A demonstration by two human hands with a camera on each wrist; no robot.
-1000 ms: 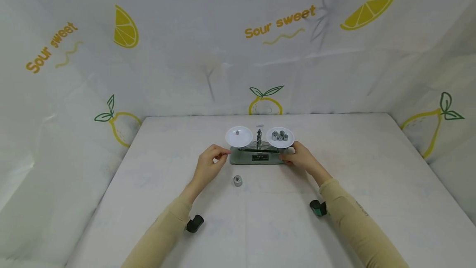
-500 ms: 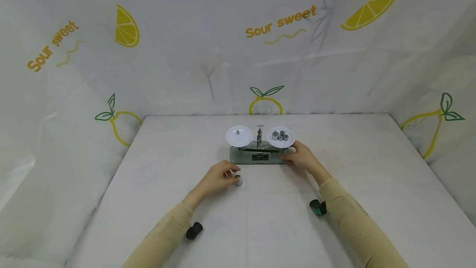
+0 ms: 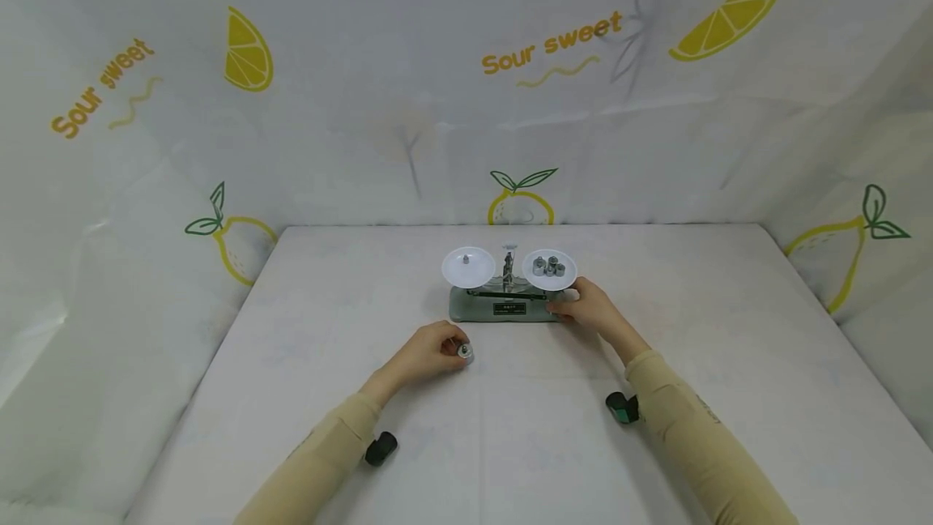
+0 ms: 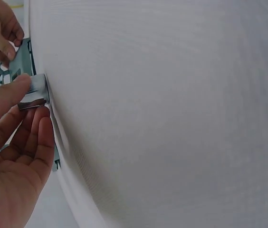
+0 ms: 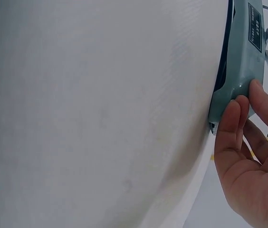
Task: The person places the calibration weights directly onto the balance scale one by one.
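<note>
A silver metal weight (image 3: 465, 352) stands on the table in front of the balance scale, and my left hand (image 3: 430, 351) pinches it between thumb and fingers. In the left wrist view the weight (image 4: 38, 88) shows from the side, partly covered by the thumb. The green base of the balance scale (image 3: 474, 308) sits at the far middle of the table. My right hand (image 3: 589, 308) grips the base's right end; in the right wrist view the thumb lies on the green base (image 5: 243, 52) and the fingers curl at its end.
The scale's left pan (image 3: 466, 274) bears one small weight (image 3: 466, 260). Several weights (image 3: 551, 267) stand together on its right pan (image 3: 567, 279). A white cloth with lemon prints (image 3: 364, 144) hangs behind the white table (image 3: 539, 436). A black device (image 3: 381, 449) is on each wrist.
My left hand has moved from the scale's left end down towards the front and taken hold of the weight on the table. The right hand has stayed at the scale.
</note>
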